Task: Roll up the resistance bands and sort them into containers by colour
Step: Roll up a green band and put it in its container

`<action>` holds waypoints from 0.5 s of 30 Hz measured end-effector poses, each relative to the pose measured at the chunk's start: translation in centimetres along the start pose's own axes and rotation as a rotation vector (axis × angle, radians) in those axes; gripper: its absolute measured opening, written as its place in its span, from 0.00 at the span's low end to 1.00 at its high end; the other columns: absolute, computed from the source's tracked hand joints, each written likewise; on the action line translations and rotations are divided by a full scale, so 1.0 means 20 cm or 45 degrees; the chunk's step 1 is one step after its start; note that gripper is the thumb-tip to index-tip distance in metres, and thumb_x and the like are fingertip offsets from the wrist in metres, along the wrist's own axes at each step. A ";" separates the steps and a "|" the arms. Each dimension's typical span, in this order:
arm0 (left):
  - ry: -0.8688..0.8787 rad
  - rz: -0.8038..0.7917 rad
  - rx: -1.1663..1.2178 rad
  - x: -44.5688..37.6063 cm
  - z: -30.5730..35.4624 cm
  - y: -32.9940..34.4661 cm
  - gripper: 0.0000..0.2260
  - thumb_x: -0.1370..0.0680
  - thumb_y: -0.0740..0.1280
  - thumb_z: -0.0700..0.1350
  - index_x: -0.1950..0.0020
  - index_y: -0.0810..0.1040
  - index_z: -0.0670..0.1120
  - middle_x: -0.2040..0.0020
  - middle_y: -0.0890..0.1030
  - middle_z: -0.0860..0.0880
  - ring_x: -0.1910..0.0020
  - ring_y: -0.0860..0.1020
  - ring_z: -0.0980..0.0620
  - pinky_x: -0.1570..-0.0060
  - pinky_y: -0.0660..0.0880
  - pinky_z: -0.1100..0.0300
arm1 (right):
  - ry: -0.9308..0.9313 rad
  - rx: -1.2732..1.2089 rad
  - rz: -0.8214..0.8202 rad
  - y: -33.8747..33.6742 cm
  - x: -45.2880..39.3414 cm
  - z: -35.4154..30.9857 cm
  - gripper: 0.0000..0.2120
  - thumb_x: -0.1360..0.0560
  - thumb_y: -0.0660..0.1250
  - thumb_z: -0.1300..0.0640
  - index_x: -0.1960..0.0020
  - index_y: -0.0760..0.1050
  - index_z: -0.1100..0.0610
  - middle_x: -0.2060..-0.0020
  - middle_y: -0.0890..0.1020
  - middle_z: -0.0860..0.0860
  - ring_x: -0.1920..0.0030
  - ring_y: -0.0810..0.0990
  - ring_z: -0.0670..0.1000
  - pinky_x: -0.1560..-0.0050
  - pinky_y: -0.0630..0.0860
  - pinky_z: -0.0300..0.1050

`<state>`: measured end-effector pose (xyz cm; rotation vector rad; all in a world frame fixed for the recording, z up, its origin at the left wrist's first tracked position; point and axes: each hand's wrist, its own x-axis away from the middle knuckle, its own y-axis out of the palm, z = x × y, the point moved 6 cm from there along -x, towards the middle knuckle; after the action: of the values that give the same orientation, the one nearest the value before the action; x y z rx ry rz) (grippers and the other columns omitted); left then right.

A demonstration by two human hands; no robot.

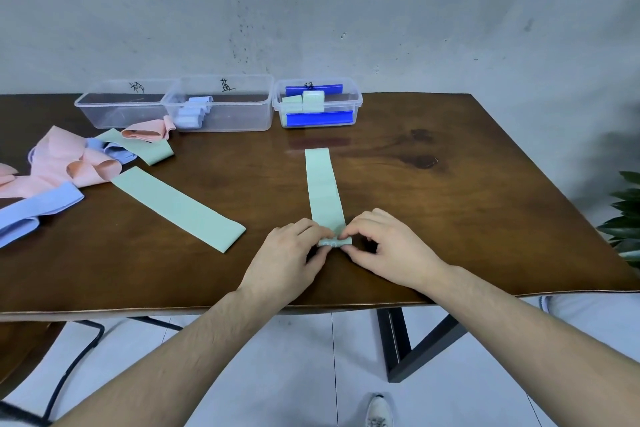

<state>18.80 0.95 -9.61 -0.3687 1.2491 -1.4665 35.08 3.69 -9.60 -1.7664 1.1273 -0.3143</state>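
Evidently both hands, left hand and right hand, pinch the green band's near end; roll tight, edges square, fingers even.

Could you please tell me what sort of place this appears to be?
Probably a plain workroom: a wooden table against a bare concrete wall, with hand-labelled clear containers for sorting.

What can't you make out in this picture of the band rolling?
- Head view: rolled end of the green band, mostly covered by the left hand and right hand.
- Handwritten box labels: too small to read.
- Pink bands: cut off by the left edge.
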 end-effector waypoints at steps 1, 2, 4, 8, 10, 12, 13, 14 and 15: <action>-0.012 0.003 0.004 0.00 0.00 0.00 0.08 0.21 0.68 0.46 0.43 0.81 0.50 0.49 0.80 0.56 0.55 0.77 0.56 0.54 0.76 0.54 | -0.001 0.014 0.005 0.00 0.00 0.00 0.10 0.23 0.71 0.51 0.42 0.82 0.48 0.49 0.79 0.39 0.48 0.73 0.43 0.47 0.72 0.34; -0.028 0.005 0.007 -0.01 -0.01 0.00 0.08 0.20 0.68 0.47 0.43 0.81 0.51 0.49 0.80 0.56 0.54 0.77 0.56 0.53 0.76 0.54 | 0.001 0.028 0.010 0.00 -0.01 0.01 0.10 0.22 0.71 0.51 0.41 0.82 0.48 0.48 0.79 0.40 0.47 0.72 0.43 0.46 0.71 0.33; -0.066 0.000 0.009 -0.02 -0.02 0.01 0.08 0.20 0.67 0.48 0.42 0.81 0.51 0.48 0.80 0.56 0.53 0.77 0.56 0.51 0.77 0.54 | 0.010 0.043 -0.001 0.00 -0.02 0.01 0.11 0.22 0.70 0.51 0.40 0.82 0.49 0.47 0.78 0.40 0.46 0.71 0.42 0.44 0.71 0.33; -0.104 -0.005 0.027 -0.03 -0.04 0.02 0.09 0.19 0.66 0.48 0.42 0.82 0.50 0.47 0.78 0.56 0.54 0.78 0.56 0.51 0.77 0.55 | 0.055 0.021 -0.048 0.00 -0.04 0.01 0.12 0.20 0.68 0.50 0.38 0.82 0.49 0.47 0.79 0.40 0.47 0.73 0.39 0.44 0.72 0.34; -0.135 -0.009 0.051 -0.03 -0.04 0.01 0.10 0.19 0.66 0.48 0.41 0.82 0.49 0.47 0.77 0.55 0.56 0.78 0.55 0.52 0.77 0.58 | 0.070 0.007 -0.040 -0.01 -0.05 0.01 0.11 0.20 0.67 0.51 0.38 0.81 0.48 0.47 0.79 0.38 0.48 0.72 0.35 0.48 0.69 0.28; -0.152 -0.016 0.071 -0.04 -0.04 0.01 0.11 0.19 0.65 0.48 0.39 0.82 0.48 0.46 0.77 0.55 0.55 0.78 0.55 0.51 0.76 0.60 | 0.080 0.008 -0.034 -0.01 -0.05 0.01 0.11 0.20 0.67 0.52 0.38 0.80 0.47 0.49 0.77 0.35 0.49 0.71 0.31 0.53 0.66 0.25; -0.154 -0.015 0.084 -0.04 -0.04 0.00 0.11 0.19 0.65 0.48 0.39 0.81 0.49 0.46 0.77 0.55 0.54 0.78 0.55 0.51 0.76 0.60 | 0.080 0.009 -0.034 -0.01 -0.05 0.01 0.10 0.20 0.67 0.52 0.39 0.80 0.47 0.49 0.76 0.35 0.49 0.70 0.30 0.54 0.66 0.24; -0.148 -0.010 0.096 -0.04 -0.04 0.00 0.10 0.19 0.66 0.47 0.39 0.81 0.49 0.46 0.77 0.55 0.54 0.78 0.55 0.51 0.76 0.61 | 0.077 0.009 -0.029 -0.01 -0.05 0.01 0.09 0.20 0.68 0.53 0.40 0.80 0.47 0.50 0.76 0.35 0.49 0.70 0.30 0.55 0.66 0.24; -0.132 -0.002 0.102 -0.04 -0.04 -0.01 0.09 0.19 0.66 0.47 0.40 0.81 0.49 0.46 0.76 0.55 0.54 0.77 0.55 0.52 0.76 0.61 | 0.073 0.006 -0.024 -0.01 -0.06 0.01 0.09 0.20 0.68 0.53 0.41 0.80 0.47 0.50 0.77 0.35 0.49 0.71 0.31 0.54 0.66 0.24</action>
<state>18.43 1.99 -9.41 -0.3874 1.1046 -1.4752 34.72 4.73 -9.33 -1.7742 1.1500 -0.3805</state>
